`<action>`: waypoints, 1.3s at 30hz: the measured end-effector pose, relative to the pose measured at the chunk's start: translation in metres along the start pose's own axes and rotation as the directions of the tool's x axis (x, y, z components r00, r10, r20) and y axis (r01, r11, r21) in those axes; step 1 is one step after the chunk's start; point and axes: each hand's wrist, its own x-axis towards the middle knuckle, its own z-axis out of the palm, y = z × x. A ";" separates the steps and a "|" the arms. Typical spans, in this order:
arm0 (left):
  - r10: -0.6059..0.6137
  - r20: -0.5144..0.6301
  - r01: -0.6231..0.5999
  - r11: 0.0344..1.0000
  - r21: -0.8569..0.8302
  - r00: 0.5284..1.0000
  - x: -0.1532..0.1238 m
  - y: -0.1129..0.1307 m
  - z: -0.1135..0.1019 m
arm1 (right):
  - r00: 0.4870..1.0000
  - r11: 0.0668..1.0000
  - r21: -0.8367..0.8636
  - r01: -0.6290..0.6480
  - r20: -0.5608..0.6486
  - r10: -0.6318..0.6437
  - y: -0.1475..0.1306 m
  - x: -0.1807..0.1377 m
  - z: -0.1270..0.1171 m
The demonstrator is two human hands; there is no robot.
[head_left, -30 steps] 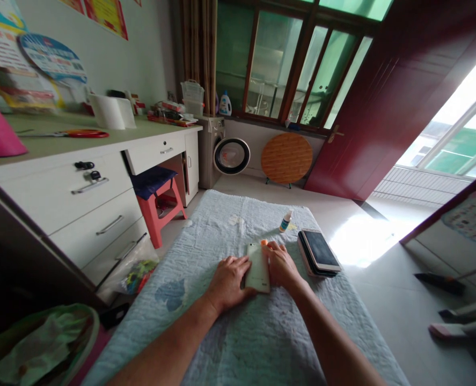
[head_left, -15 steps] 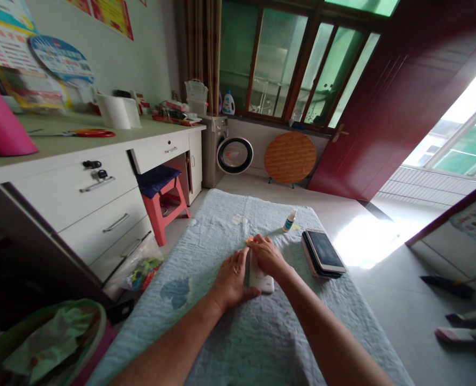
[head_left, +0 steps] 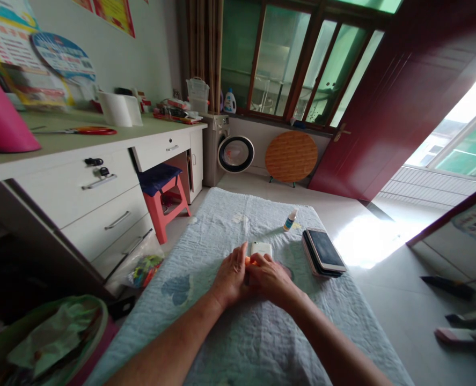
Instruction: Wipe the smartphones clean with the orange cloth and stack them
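Observation:
A white phone (head_left: 261,248) lies flat on the quilted cloth, its upper end showing and the rest covered by my hands. My left hand (head_left: 230,276) braces the phone along its left side, fingers together and pointing forward, the thumb hidden. Pressed down on the phone, my right hand (head_left: 273,280) has its fingers bent round a small orange piece (head_left: 249,261), whose material I cannot make out. A small spray bottle (head_left: 290,220) stands upright beyond my right hand. To the right rests a stack of phones or tablets (head_left: 327,250), the top one with a dark screen.
The pale blue quilted cloth (head_left: 221,214) covers the surface under my hands. On the left are a white desk (head_left: 96,198) with scissors (head_left: 95,130), a red stool (head_left: 167,209) and a waste bin (head_left: 103,316). A washing machine (head_left: 213,150) with its door open stands behind.
My right hand has slid toward me along the phone with the orange piece, uncovering the phone's far end. My left hand stays nearly in place.

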 end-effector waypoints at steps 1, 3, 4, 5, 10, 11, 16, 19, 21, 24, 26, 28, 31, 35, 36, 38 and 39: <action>-0.005 0.009 0.006 1.000 -0.005 1.000 0.000 0.001 -0.001 | 1.000 1.000 -0.014 -0.004 0.000 0.004 0.002 0.004 -0.002; -0.018 0.030 0.019 1.000 -0.015 0.999 0.001 0.003 -0.004 | 1.000 0.999 -0.037 -0.028 -0.011 0.028 0.009 0.016 -0.006; -0.025 0.037 0.026 0.999 -0.019 0.999 0.001 0.004 -0.006 | 0.998 0.997 -0.048 -0.054 -0.024 0.053 0.013 0.023 -0.008; -0.031 0.043 0.032 0.999 -0.019 0.999 0.001 0.006 -0.008 | 0.998 0.996 -0.054 -0.067 -0.021 0.066 0.016 0.029 -0.010; -0.054 0.071 0.055 0.998 -0.005 0.996 0.003 0.012 -0.013 | 0.990 0.989 -0.067 -0.130 -0.057 0.126 0.029 0.052 -0.011; -0.057 0.070 0.058 0.998 -0.003 0.996 0.003 0.012 -0.013 | 0.989 0.989 -0.065 -0.136 -0.063 0.132 0.029 0.053 -0.010; -0.029 0.048 0.030 0.999 -0.011 0.998 0.002 0.006 -0.009 | 0.994 0.997 -0.036 -0.062 -0.089 0.059 0.022 0.042 -0.003; -0.015 0.039 0.016 1.000 -0.013 0.999 0.001 0.002 -0.005 | 0.999 1.000 0.007 -0.019 -0.050 0.020 0.014 0.024 0.000; -0.011 0.042 0.011 1.000 -0.004 0.999 0.002 0.000 -0.005 | 1.000 0.999 0.041 -0.019 -0.020 0.020 0.007 0.011 0.001; -0.010 0.056 0.009 1.000 0.014 0.998 0.002 0.002 -0.008 | 1.000 0.996 0.087 -0.016 0.008 0.015 -0.004 -0.007 0.002; -0.005 0.102 0.002 0.999 0.033 0.995 0.003 0.004 -0.013 | 1.000 0.993 0.120 -0.008 0.015 0.006 -0.010 -0.017 0.003; -0.012 0.185 -0.002 0.997 0.072 0.983 0.005 0.007 -0.019 | 1.000 0.989 0.145 -0.006 0.014 0.004 -0.014 -0.024 0.004; -0.011 0.290 -0.018 0.995 0.099 0.957 0.006 0.010 -0.027 | 1.000 0.986 0.169 -0.007 0.002 0.007 -0.017 -0.029 0.004; -0.006 0.336 -0.028 0.995 0.095 0.942 0.008 0.012 -0.032 | 0.998 0.976 0.212 0.053 -0.035 -0.047 -0.012 -0.033 0.001; -0.005 0.339 -0.030 0.995 0.098 0.941 0.008 0.012 -0.032 | 0.998 0.975 0.215 0.055 -0.043 -0.047 -0.009 -0.035 0.000; 0.004 0.341 -0.041 0.994 0.100 0.940 0.008 0.011 -0.032 | 0.998 0.978 0.206 0.020 -0.061 -0.008 0.000 -0.040 -0.002; 0.009 0.339 -0.045 0.994 0.098 0.941 0.008 0.010 -0.032 | 0.997 0.980 0.198 -0.010 -0.072 0.025 0.006 -0.043 -0.003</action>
